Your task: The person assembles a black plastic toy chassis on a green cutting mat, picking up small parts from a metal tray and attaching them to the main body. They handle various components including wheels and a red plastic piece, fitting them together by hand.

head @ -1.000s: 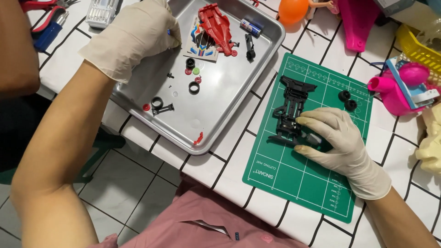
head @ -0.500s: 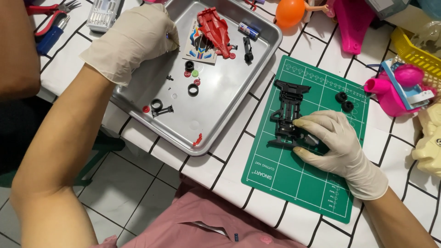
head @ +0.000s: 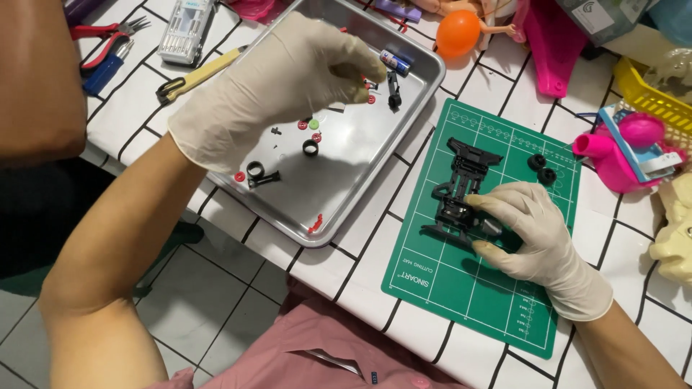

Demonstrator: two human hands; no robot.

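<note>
My left hand [head: 277,90], in a white glove, hovers over a metal tray [head: 339,194] with its fingertips curled together near the tray's far side; I cannot tell if they pinch anything. Small parts lie in the tray: black rings [head: 310,148], red bits [head: 239,176], a battery [head: 395,63]. My gloved right hand [head: 533,234] grips a black toy car chassis [head: 461,180] that rests on a green cutting mat [head: 461,288]. Two black wheels [head: 542,168] lie on the mat beyond the chassis.
Red-handled pliers [head: 108,32], a yellow-handled tool [head: 198,73] and a clear tool case [head: 184,29] lie left of the tray. An orange ball [head: 459,32], pink toys [head: 613,155] and a yellow basket [head: 659,97] crowd the far right. A bare arm [head: 36,79] fills the left edge.
My left hand has moved right over the tray and now hides the red car body seen before. My right hand stays on the chassis.
</note>
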